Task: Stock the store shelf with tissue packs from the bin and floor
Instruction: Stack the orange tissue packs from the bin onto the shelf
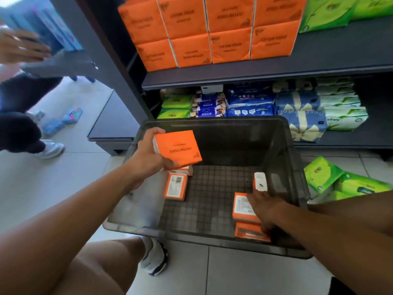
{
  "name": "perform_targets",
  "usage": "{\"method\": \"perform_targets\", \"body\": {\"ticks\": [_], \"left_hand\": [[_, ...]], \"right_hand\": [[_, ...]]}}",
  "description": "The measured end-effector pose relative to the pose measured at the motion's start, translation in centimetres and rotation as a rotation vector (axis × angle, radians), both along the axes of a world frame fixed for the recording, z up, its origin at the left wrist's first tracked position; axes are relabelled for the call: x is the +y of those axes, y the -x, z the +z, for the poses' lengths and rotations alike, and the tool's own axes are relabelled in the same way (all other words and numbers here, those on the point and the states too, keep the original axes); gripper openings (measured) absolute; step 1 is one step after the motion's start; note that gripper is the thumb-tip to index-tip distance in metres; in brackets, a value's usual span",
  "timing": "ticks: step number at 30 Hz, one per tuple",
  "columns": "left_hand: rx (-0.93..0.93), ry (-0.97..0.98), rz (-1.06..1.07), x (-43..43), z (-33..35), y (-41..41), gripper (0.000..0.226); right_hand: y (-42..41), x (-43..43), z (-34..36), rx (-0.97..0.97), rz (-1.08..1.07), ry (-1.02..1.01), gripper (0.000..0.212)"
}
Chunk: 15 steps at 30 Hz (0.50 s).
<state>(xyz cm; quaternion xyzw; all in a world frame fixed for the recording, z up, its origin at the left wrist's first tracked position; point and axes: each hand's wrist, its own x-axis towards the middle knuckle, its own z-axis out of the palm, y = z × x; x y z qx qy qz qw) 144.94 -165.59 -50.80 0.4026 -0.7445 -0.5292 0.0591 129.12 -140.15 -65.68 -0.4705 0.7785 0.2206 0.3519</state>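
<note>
Dark store shelving fills the background, with a row of orange packs (pixel 229 43) already lined up on the upper shelf (pixel 255 75) and mixed packs below. A grey bin (pixel 234 143) is set on the tiled floor just in front of it, presumably so that stock can be lifted straight up to the shelf.

One orange tissue pack (pixel 178 149) is held above the bin's left side by the left hand (pixel 146 154). The fingers are curled over its far edge and the thumb is pressed under its near edge, so the printed face is turned upward, ready to be matched to the shelf row.

The right hand (pixel 265 206) is laid on a small stack of orange packs (pixel 242 206) in the bin's near right corner. Its fingers are bent over the stack's edge, but whether a grip has been closed cannot be told. Another pack (pixel 176 186) is left on the bin floor, and green packs (pixel 323 177) lie on the tiles to the right.
</note>
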Motion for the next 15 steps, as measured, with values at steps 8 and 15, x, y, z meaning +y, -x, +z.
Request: {"method": "perform_targets", "body": {"ticks": [8, 15], "left_hand": [[0.086, -0.009, 0.003, -0.9, 0.1, 4.4, 0.086], [0.085, 0.041, 0.07, -2.8, 0.1, 4.2, 0.089]], "right_hand": [[-0.2, -1.2, -2.8, 0.147, 0.059, -0.004, 0.059], [-0.4, -1.3, -2.1, 0.183, 0.081, 0.02, 0.059]]}}
